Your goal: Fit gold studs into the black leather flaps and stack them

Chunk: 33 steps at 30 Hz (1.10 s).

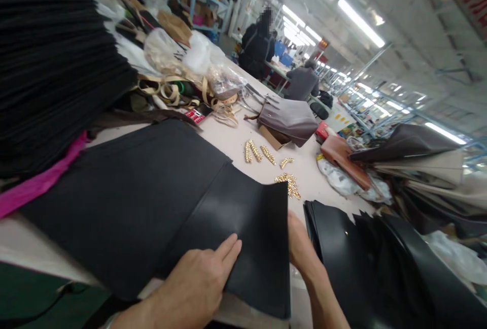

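Observation:
A black leather-like panel (251, 217) lies before me, its right side bent upward. My left hand (201, 273) rests on its near part, with two fingers stretched out over the surface. At the raised right edge is my right hand (300, 245), against the far side of the panel. The sheet hides most of its fingers, so their grip does not show. To the left, a wider black sheet (125, 192) lies flat and meets this panel along a straight line. Beyond the raised edge lie gold-coloured metal pieces (289, 186) in a cluster, with short rows (252, 151) of them farther back.
Stacked black pieces (338, 248) lie right of my right hand. A tall black pile (49, 65) rises at the left, beside a pink strip (45, 182). A brown bag (291, 116), straps (224, 113) and plastic bags fill the back. Two people are farther off.

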Each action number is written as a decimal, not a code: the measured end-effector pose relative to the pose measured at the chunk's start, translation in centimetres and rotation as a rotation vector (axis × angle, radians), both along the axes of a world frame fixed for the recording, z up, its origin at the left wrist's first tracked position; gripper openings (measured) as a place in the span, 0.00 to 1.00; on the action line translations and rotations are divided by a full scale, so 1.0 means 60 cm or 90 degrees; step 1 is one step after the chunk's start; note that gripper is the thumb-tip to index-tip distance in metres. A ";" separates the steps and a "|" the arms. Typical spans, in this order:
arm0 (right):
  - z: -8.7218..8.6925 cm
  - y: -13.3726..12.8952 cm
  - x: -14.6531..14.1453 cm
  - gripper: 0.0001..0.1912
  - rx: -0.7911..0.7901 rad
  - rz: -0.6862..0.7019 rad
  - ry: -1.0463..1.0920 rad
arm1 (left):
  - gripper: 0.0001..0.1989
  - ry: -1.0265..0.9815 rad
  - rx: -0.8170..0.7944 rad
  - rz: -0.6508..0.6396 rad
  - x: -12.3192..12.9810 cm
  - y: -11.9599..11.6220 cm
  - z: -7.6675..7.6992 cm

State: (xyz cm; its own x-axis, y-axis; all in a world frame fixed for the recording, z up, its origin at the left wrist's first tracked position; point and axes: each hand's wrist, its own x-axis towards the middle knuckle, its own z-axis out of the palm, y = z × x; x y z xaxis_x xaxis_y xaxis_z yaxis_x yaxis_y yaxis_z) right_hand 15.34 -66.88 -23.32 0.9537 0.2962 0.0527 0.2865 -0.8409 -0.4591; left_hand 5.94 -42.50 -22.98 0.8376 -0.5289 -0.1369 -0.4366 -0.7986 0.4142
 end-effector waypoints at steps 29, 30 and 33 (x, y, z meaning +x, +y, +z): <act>-0.010 -0.054 0.177 0.18 -0.431 -0.203 0.043 | 0.30 -0.205 -0.068 -0.018 -0.033 -0.003 -0.064; -0.007 -0.058 0.177 0.17 -0.416 -0.201 0.045 | 0.30 -0.213 -0.070 -0.019 -0.033 -0.002 -0.066; 0.001 -0.057 0.165 0.15 -0.338 -0.178 0.055 | 0.30 -0.239 -0.075 -0.021 -0.035 -0.001 -0.068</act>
State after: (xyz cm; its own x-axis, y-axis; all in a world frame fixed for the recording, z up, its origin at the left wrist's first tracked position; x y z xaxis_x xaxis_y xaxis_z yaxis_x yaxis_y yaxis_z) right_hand 25.23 -70.33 -23.27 0.9935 -0.0019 -0.1140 0.0019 -0.9995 0.0328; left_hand 3.84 -42.58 -27.04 0.8000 -0.5503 0.2389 -0.5999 -0.7379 0.3092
